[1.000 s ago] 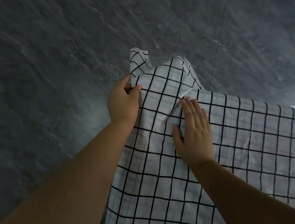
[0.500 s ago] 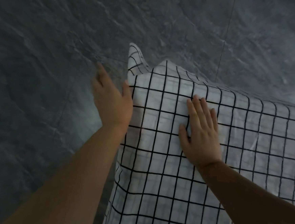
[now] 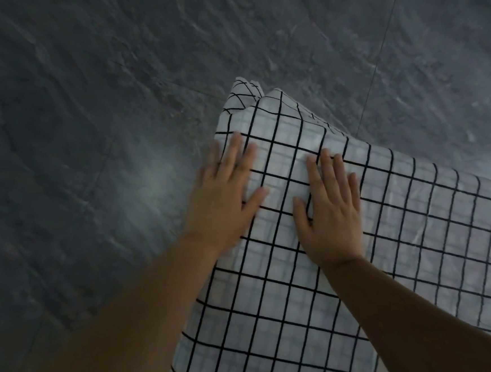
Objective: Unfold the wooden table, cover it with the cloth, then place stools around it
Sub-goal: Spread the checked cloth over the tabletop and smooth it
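Both palms are down on the white cloth with a black grid (image 3: pixel 348 280): left hand (image 3: pixel 222 205) at its near edge, right hand (image 3: pixel 329 208) just beside, fingers straight and spread, dark grey stone floor (image 3: pixel 85 110) beyond.

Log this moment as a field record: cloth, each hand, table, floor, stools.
cloth: white with a black grid, spread over a raised surface, one corner drooping at the far end
left hand: flat, fingers straight, on the cloth's left edge; motion-blurred
right hand: flat, fingers together, pressing the cloth beside the left hand
table: hidden under the cloth
floor: dark grey stone-look tiles
stools: none in view
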`<act>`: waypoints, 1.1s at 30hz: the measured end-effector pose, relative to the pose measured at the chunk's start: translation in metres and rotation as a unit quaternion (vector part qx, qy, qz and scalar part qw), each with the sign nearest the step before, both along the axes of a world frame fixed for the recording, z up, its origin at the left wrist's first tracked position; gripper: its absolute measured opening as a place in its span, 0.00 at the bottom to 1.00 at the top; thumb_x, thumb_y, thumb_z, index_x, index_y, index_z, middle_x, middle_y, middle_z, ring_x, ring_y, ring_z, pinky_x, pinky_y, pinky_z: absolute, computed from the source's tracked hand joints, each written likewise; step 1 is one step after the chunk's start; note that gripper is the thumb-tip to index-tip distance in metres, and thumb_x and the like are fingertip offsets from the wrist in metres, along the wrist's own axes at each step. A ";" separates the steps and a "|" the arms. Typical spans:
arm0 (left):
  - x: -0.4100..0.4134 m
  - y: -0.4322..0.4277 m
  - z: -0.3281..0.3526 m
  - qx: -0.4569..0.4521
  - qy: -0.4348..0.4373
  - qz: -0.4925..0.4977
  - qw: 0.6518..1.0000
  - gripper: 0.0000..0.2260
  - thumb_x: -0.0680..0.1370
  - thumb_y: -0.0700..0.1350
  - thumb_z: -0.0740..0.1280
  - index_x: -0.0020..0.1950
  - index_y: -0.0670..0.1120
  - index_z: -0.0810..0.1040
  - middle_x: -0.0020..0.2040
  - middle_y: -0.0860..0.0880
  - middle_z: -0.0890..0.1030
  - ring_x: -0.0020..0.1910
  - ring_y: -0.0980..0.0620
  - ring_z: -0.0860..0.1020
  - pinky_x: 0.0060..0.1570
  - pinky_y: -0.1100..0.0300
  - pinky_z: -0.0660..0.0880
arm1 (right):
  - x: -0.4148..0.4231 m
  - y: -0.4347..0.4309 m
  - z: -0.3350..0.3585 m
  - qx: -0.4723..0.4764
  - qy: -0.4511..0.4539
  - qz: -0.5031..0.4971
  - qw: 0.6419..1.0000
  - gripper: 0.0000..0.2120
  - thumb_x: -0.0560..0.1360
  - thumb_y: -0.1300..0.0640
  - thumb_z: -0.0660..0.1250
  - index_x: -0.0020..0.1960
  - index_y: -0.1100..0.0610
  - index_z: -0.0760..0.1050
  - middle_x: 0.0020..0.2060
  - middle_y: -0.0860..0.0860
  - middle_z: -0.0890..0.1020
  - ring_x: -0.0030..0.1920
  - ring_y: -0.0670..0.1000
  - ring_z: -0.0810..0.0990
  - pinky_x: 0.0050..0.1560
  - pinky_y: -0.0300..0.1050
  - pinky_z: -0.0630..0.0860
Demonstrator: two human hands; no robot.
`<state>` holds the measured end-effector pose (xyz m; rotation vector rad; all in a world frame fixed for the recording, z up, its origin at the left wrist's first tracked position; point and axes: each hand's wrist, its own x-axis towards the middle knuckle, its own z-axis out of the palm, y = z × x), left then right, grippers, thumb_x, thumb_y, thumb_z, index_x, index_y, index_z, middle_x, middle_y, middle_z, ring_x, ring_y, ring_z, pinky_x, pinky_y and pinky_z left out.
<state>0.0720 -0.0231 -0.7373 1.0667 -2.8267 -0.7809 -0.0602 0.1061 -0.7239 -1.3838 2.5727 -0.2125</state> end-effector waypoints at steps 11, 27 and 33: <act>0.002 0.011 0.002 0.045 0.012 0.117 0.992 0.32 0.76 0.65 0.50 0.77 0.58 0.44 0.78 0.46 0.53 0.70 0.44 0.66 0.61 0.45 0.71 | 0.000 0.002 0.001 0.005 -0.003 -0.003 1.000 0.29 0.79 0.47 0.48 0.78 0.55 0.49 0.77 0.53 0.50 0.77 0.51 0.43 0.76 0.54 0.43; 0.001 0.007 0.011 0.062 0.007 0.114 0.991 0.32 0.76 0.64 0.54 0.77 0.57 0.46 0.75 0.43 0.58 0.68 0.43 0.67 0.63 0.43 0.69 | -0.004 -0.009 0.016 0.022 -0.030 -0.011 0.999 0.29 0.77 0.44 0.56 0.74 0.55 0.59 0.74 0.55 0.60 0.75 0.55 0.53 0.74 0.56 0.50; -0.011 -0.010 0.022 0.187 0.154 0.163 0.956 0.31 0.79 0.51 0.63 0.77 0.49 0.52 0.77 0.51 0.56 0.74 0.59 0.54 0.73 0.55 0.55 | -0.048 -0.053 0.037 -0.021 -0.108 0.047 0.993 0.26 0.79 0.48 0.59 0.74 0.54 0.60 0.73 0.53 0.64 0.73 0.54 0.60 0.73 0.53 0.55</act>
